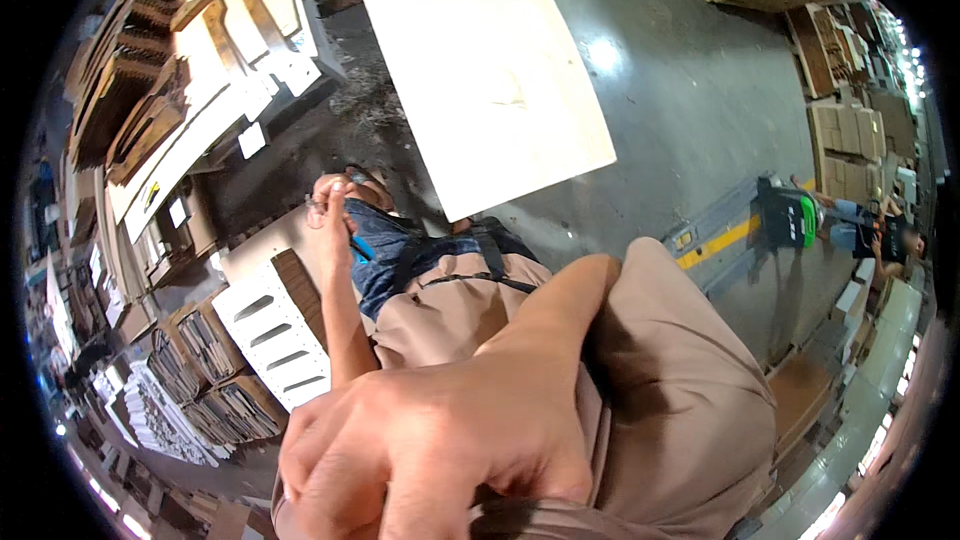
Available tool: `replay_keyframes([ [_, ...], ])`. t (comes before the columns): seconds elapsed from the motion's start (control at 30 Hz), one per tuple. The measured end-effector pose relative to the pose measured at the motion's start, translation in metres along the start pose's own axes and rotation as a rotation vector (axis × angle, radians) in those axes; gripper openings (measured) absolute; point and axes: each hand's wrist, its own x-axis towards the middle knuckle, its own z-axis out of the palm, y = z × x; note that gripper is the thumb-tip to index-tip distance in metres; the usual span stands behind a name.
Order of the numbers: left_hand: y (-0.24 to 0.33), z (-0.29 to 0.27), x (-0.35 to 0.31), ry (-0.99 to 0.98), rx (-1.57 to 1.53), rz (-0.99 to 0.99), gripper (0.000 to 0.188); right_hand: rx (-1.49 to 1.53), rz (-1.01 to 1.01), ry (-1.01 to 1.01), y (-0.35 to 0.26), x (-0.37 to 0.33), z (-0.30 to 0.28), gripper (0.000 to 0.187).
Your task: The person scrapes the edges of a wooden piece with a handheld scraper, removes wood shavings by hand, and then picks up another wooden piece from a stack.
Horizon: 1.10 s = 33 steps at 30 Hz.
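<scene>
My right hand (430,450) is large and close at the lower middle, its fingers bent downward over my beige shirt (690,410). Its fingertips are partly hidden, so what they grip does not show. Farther off on the left, my left hand (332,208) is raised beside my dark jeans (375,240), fingers curled around a small shiny thing too small to name. A bright blue piece (362,249) shows just below that hand, against the jeans. Ahead of me lies a large pale wooden board (490,70), touched by neither hand.
At the left stand a worktable (215,70) with brown wooden parts and a white slotted panel (275,330). Boxes of thin pieces (205,365) are below. At the right, a person (885,240) is near a black-and-green pallet truck (785,217). Cardboard boxes (845,140) are stacked behind.
</scene>
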Motion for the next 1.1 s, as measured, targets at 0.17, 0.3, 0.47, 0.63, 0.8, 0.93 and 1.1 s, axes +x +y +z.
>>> replay_keyframes([
  [0.17, 0.001, 0.006, -0.008, -0.013, 0.084, -0.002, 0.042, -0.055, -0.213, 0.058, 0.009, 0.013, -0.004, 0.059],
  [0.3, 0.009, 0.012, -0.009, 0.004, 0.147, 0.015, 0.046, -0.226, 0.057, -0.056, -0.019, 0.019, -0.012, 0.050],
  [0.47, 0.019, 0.013, -0.005, 0.001, 0.097, 0.068, 0.043, -0.323, 0.137, 0.112, -0.027, 0.010, -0.004, 0.054],
  [0.63, 0.015, 0.010, 0.002, -0.068, 0.092, 0.145, 0.041, -0.355, 0.069, 0.267, -0.022, -0.004, 0.004, 0.055],
  [0.8, 0.014, 0.007, -0.002, -0.032, 0.089, 0.139, 0.041, -0.335, 0.026, 0.263, -0.011, -0.016, 0.003, 0.054],
  [0.93, 0.020, 0.010, -0.013, -0.008, 0.081, 0.095, 0.037, -0.299, 0.014, 0.210, 0.004, -0.011, 0.003, 0.053],
  [1.1, 0.020, 0.007, -0.010, -0.019, 0.112, 0.083, 0.038, -0.309, -0.067, 0.141, 0.017, -0.004, -0.002, 0.052],
])
